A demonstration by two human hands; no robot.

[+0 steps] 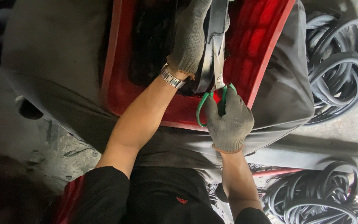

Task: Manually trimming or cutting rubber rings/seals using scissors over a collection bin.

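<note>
The head camera looks straight down at a person seated with a red plastic tray resting across the lap, which is covered by grey cloth. The right hand, in a grey knit glove, is closed around the green handles of a pair of scissors, with fingers hooked through the loops near the tray's near edge; the metal blades point away from the person and appear nearly closed. The left hand, also gloved in grey knit, lies farther off over the middle of the tray, its fingers curled around a black rubber strip that runs just beside the blades, on their left. How tightly that hand grips cannot be told, since the fingertips run out of view at the top. A metal wristwatch sits on the left wrist just below the glove cuff. The tray holds a dark mass in its far left part, too dim to make out. On the floor to the right, far side, lies a heap of black rubber rings, and a second heap lies near the person's right elbow. The person wears a black top.
</note>
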